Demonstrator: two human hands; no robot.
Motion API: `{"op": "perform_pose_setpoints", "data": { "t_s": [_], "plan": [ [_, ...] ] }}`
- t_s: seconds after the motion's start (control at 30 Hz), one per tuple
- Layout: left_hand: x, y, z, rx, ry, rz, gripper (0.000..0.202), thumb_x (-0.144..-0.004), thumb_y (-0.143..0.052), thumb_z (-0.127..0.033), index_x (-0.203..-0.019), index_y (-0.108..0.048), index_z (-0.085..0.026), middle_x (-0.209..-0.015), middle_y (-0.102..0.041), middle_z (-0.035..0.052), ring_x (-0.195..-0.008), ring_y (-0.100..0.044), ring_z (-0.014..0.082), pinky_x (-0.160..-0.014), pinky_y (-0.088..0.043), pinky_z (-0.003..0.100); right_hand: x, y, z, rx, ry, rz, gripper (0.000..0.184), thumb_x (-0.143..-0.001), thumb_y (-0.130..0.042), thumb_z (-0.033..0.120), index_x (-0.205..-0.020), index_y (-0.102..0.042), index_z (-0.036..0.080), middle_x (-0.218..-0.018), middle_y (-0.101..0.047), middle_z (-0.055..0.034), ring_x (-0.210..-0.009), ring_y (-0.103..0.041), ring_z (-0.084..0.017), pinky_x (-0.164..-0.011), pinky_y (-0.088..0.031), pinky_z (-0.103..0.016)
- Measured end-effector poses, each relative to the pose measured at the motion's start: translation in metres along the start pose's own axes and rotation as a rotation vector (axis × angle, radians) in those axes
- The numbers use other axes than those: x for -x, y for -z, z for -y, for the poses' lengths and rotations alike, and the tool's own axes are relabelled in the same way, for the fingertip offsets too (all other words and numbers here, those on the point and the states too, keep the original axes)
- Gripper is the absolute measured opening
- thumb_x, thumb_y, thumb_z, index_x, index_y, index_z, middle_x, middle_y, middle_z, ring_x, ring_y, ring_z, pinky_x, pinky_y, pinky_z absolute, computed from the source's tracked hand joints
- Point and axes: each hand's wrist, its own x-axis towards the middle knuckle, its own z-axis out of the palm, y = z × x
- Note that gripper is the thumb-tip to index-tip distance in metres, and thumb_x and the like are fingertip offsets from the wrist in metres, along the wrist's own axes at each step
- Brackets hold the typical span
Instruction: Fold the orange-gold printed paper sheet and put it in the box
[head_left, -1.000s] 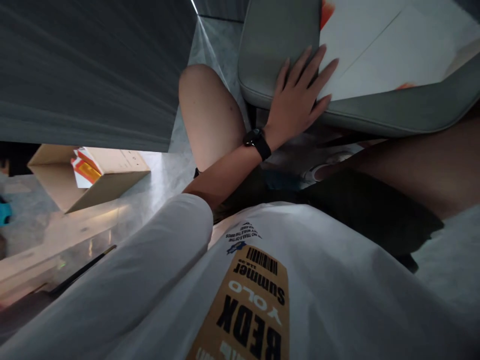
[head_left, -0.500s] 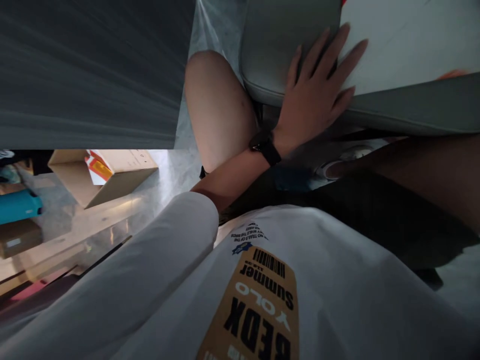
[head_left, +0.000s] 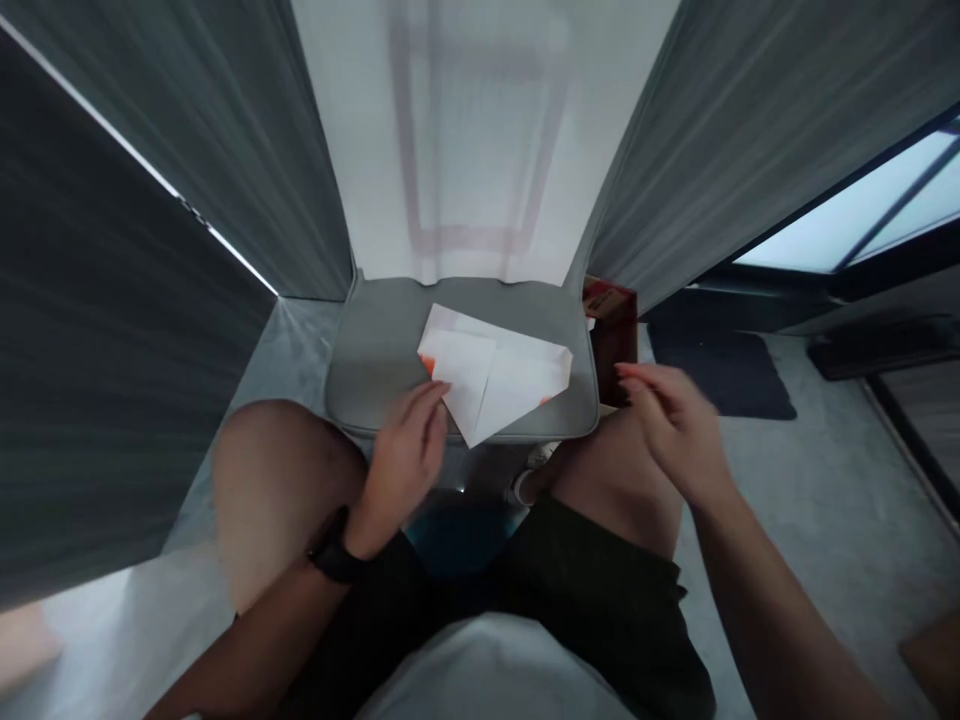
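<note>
A folded white paper (head_left: 499, 375) with orange showing at its corners lies on a grey seat cushion (head_left: 375, 350) in front of my knees. My left hand (head_left: 405, 460), a black watch on its wrist, rests on the cushion's front edge. Its stretched fingertips touch the paper's near left corner. My right hand (head_left: 675, 425) hovers in the air to the right of the cushion, above my right knee. Its fingers are loosely curled and smeared by motion, with nothing visible in them.
A dark red box (head_left: 611, 325) stands at the cushion's right side. Grey curtains (head_left: 187, 200) hang left and right, with a bright white panel (head_left: 480, 130) behind the seat. A dark mat (head_left: 720, 370) lies on the pale floor at the right.
The view has swung up from looking down my shirt to facing the seat. My left hand has slid back to the paper's near corner, and my right hand has come into view.
</note>
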Motion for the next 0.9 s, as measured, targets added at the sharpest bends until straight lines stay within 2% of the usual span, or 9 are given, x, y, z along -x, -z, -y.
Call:
{"op": "perform_pose_setpoints", "data": {
  "t_s": [0.1, 0.17, 0.27, 0.37, 0.47, 0.53, 0.63, 0.77, 0.9],
  "plan": [
    [-0.041, 0.026, 0.038, -0.095, -0.076, -0.029, 0.036, -0.107, -0.041, -0.025, -0.135, -0.064, -0.023, -0.130, -0.072, 0.0090, -0.123, -0.066, 0.0246, -0.112, -0.052, 0.044, -0.010, -0.030, -0.025, -0.025, 0.017, 0.028, 0.028, -0.102, -0.052, 0.032, -0.116, -0.075, 0.023, -0.117, -0.075, -0.0109, -0.110, -0.071, -0.026, -0.098, -0.059, -0.046],
    [-0.067, 0.033, 0.064, -0.169, -0.139, 0.046, 0.040, -0.105, -0.044, -0.026, -0.141, -0.061, -0.022, -0.141, -0.067, 0.0098, -0.133, -0.061, 0.0265, -0.117, -0.048, 0.047, -0.013, -0.052, -0.041, -0.007, 0.062, 0.066, 0.029, -0.099, -0.051, 0.029, -0.115, -0.074, 0.020, -0.123, -0.073, -0.0148, -0.116, -0.069, -0.029, -0.103, -0.057, -0.050],
    [-0.095, 0.028, 0.093, -0.189, -0.255, 0.251, 0.053, -0.104, -0.046, -0.030, -0.155, -0.047, -0.019, -0.160, -0.051, 0.0119, -0.148, -0.048, 0.0281, -0.124, -0.041, 0.050, -0.015, -0.073, -0.056, 0.053, 0.146, 0.152, 0.034, -0.096, -0.052, 0.025, -0.123, -0.073, 0.019, -0.136, -0.068, -0.0176, -0.127, -0.065, -0.033, -0.111, -0.053, -0.057],
    [-0.108, 0.017, 0.107, -0.188, -0.336, 0.408, 0.058, -0.104, -0.042, -0.032, -0.159, -0.042, -0.016, -0.164, -0.047, 0.0134, -0.152, -0.043, 0.0279, -0.127, -0.037, 0.050, -0.017, -0.080, -0.060, 0.097, 0.233, 0.205, 0.041, -0.099, -0.050, 0.025, -0.135, -0.068, 0.021, -0.146, -0.064, -0.0162, -0.133, -0.062, -0.034, -0.114, -0.050, -0.059],
    [-0.110, 0.015, 0.109, -0.204, -0.365, 0.496, 0.057, -0.106, -0.038, -0.032, -0.160, -0.041, -0.016, -0.163, -0.049, 0.0121, -0.152, -0.045, 0.0272, -0.127, -0.038, 0.048, -0.019, -0.079, -0.058, 0.077, 0.346, 0.244, 0.045, -0.103, -0.051, 0.030, -0.146, -0.061, 0.021, -0.154, -0.058, -0.0162, -0.140, -0.058, -0.033, -0.116, -0.050, -0.056],
    [-0.106, 0.022, 0.107, -0.213, -0.375, 0.514, 0.057, -0.107, -0.039, -0.035, -0.162, -0.040, -0.019, -0.164, -0.048, 0.0107, -0.151, -0.047, 0.0267, -0.126, -0.039, 0.047, -0.020, -0.078, -0.057, 0.069, 0.414, 0.264, 0.050, -0.103, -0.057, 0.036, -0.150, -0.058, 0.020, -0.156, -0.056, -0.0171, -0.143, -0.056, -0.034, -0.116, -0.050, -0.055],
    [-0.092, 0.039, 0.103, -0.214, -0.424, 0.531, 0.059, -0.108, -0.045, -0.041, -0.163, -0.039, -0.021, -0.164, -0.048, 0.0109, -0.151, -0.047, 0.0267, -0.126, -0.039, 0.046, -0.021, -0.075, -0.056, 0.077, 0.485, 0.284, 0.050, -0.100, -0.066, 0.040, -0.147, -0.061, 0.022, -0.152, -0.060, -0.0153, -0.141, -0.058, -0.034, -0.115, -0.052, -0.055],
    [-0.070, 0.056, 0.100, -0.207, -0.485, 0.532, 0.063, -0.104, -0.057, -0.052, -0.159, -0.046, -0.025, -0.161, -0.052, 0.0098, -0.148, -0.050, 0.0282, -0.124, -0.043, 0.047, -0.016, -0.072, -0.051, 0.081, 0.540, 0.296, 0.038, -0.101, -0.066, 0.036, -0.138, -0.068, 0.025, -0.147, -0.066, -0.0108, -0.138, -0.062, -0.031, -0.115, -0.053, -0.052],
    [-0.061, 0.060, 0.103, -0.175, -0.529, 0.506, 0.051, -0.103, -0.060, -0.052, -0.149, -0.059, -0.028, -0.152, -0.062, 0.0077, -0.143, -0.056, 0.0268, -0.120, -0.048, 0.048, -0.012, -0.069, -0.045, 0.100, 0.566, 0.296, 0.034, -0.104, -0.060, 0.030, -0.135, -0.070, 0.024, -0.146, -0.067, -0.0094, -0.140, -0.060, -0.029, -0.116, -0.054, -0.051]
  ]
}}
